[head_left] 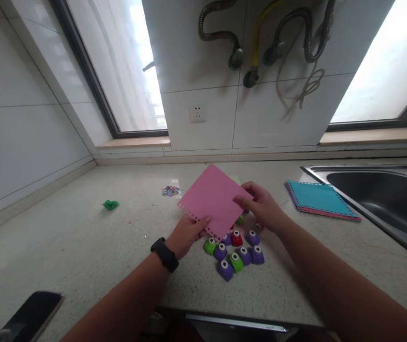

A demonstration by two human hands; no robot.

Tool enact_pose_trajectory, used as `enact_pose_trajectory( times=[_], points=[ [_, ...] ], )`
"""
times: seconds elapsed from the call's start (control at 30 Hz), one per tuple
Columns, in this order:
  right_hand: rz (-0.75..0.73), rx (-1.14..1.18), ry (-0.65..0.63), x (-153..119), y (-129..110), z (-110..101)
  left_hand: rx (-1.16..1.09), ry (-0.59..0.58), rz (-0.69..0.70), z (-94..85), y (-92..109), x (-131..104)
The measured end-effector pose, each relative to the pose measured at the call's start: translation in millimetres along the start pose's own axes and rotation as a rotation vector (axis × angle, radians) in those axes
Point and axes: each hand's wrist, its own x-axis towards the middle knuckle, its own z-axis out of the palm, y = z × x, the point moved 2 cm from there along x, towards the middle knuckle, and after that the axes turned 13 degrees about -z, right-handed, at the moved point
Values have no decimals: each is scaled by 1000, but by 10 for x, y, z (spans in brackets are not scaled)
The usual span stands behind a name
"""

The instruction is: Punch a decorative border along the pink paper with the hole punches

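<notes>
A square sheet of pink paper (212, 192) is held up above the countertop, tilted so a corner points away from me. Small shapes are punched in a row along its lower left edge. My left hand (188, 233) pinches that punched edge, thumb on top. At the right corner, my right hand (260, 205) grips the sheet between thumb and fingers. Below the paper lie several craft punches, among them a purple punch (225, 270), a green punch (236, 262) and a red punch (236, 238). The sheet partly hides more punches and a pale green paper (236, 179).
A stack of punched papers with a blue sheet (322, 198) on top lies right, beside a steel sink (377, 190). Colourful paper bits (171, 191) and a crumpled green item (110, 204) are on the left. A dark phone-like object (32, 313) is at lower left.
</notes>
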Motion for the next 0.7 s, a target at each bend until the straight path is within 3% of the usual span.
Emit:
enact_pose_trajectory(
  times=[0.1, 0.23, 0.4, 0.53, 0.7],
  points=[
    [-70, -85, 52, 35, 39, -179, -38, 70, 4, -38, -4, 20],
    [-116, -493, 103, 54, 126, -453, -167, 150, 64, -93, 23, 38],
    [-110, -923, -243, 40, 184, -471, -251, 159, 112, -87, 59, 30],
    [-112, -1019, -425, 18, 219, -391, -226, 157, 104, -73, 59, 28],
    [-65, -899, -352, 42, 233, -483, -247, 168, 103, -78, 53, 23]
  ],
)
